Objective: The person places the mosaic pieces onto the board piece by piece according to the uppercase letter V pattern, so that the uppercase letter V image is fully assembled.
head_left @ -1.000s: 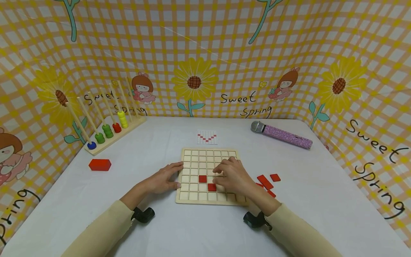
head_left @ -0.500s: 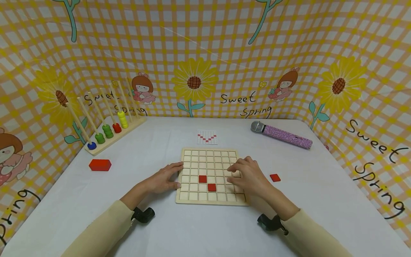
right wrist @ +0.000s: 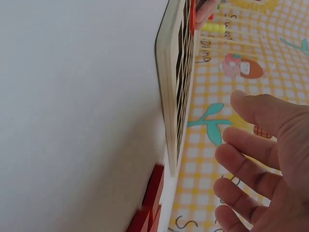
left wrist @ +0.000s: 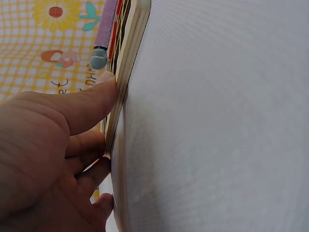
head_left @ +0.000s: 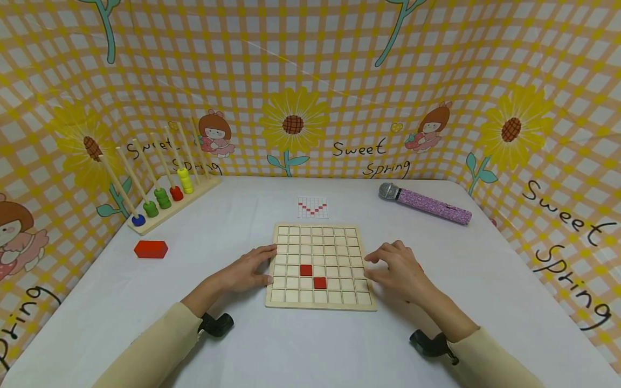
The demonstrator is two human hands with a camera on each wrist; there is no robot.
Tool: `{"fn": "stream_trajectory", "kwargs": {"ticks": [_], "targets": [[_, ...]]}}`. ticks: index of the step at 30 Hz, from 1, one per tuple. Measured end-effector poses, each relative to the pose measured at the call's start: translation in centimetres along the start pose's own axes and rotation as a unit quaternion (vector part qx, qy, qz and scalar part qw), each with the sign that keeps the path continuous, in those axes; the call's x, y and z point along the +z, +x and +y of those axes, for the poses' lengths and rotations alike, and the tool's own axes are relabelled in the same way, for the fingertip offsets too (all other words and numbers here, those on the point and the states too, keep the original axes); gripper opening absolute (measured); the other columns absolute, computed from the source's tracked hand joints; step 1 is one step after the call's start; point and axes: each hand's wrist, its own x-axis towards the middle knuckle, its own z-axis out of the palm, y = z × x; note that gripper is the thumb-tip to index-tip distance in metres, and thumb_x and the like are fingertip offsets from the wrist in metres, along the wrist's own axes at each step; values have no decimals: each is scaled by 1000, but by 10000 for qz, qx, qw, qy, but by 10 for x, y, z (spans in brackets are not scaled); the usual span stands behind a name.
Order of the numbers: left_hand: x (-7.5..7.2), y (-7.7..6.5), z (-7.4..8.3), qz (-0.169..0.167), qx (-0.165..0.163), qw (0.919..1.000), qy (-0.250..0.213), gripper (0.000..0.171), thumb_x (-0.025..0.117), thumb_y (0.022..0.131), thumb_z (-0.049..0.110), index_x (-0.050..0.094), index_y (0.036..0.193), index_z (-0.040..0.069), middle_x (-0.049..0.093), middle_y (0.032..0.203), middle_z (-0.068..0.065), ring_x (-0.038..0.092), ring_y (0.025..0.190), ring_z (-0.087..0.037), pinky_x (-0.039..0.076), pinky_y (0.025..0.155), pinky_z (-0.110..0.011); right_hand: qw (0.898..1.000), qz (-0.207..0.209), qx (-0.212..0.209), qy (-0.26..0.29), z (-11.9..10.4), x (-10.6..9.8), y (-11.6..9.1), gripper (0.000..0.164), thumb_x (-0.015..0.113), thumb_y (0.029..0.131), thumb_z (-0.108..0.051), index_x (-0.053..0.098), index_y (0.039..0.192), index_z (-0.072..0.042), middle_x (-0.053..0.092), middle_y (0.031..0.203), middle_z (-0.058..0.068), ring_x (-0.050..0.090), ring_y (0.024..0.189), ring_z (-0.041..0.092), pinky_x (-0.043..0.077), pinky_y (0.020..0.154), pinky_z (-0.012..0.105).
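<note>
A square wooden grid board (head_left: 342, 307) lies in front of me, with two red square tiles in its cells: one red tile (head_left: 306, 270) and, diagonally nearer and to its right, another red tile (head_left: 319, 283). My left hand (head_left: 244, 271) rests against the board's left edge; in the left wrist view its thumb (left wrist: 96, 99) touches the rim. Just off the right edge, my right hand (head_left: 399, 271) hovers with fingers loosely bent and nothing between them. Below it, loose red tiles (right wrist: 153, 186) show in the right wrist view; in the head view the hand mostly hides them.
Behind the board lies a small pattern card (head_left: 312, 207) with red squares in a V. A glittery microphone (head_left: 432, 206) is at the back right. A peg abacus (head_left: 170, 207) with coloured beads and a red block (head_left: 151, 249) are at the left.
My right hand has drawn back to the right, from above the board to beyond its right edge, over the loose red tiles. The left hand and both placed tiles have stayed put.
</note>
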Motion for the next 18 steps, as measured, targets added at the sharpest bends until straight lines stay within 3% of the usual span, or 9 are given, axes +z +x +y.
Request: {"fn": "stream_trajectory", "kwargs": {"ticks": [7,18], "targets": [[0,0,0,-16,5,10000,-21,68,63,90,20,31,145,-2,23,156,-14,20,144,-35,19,112,-59,9995,-90,298,-15,13,-8,-8,25,75,78,-24,72,98,-10,66,93,1,46,94,21,34,81,38],[0,0,1,-20,-105,9999,-55,68,64,89,20,31,146,-1,23,157,-12,19,145,-34,19,113,-59,9989,-44,438,-130,32,-15,-19,25,77,77,-21,72,98,-8,67,92,5,46,91,22,33,77,37]]}}
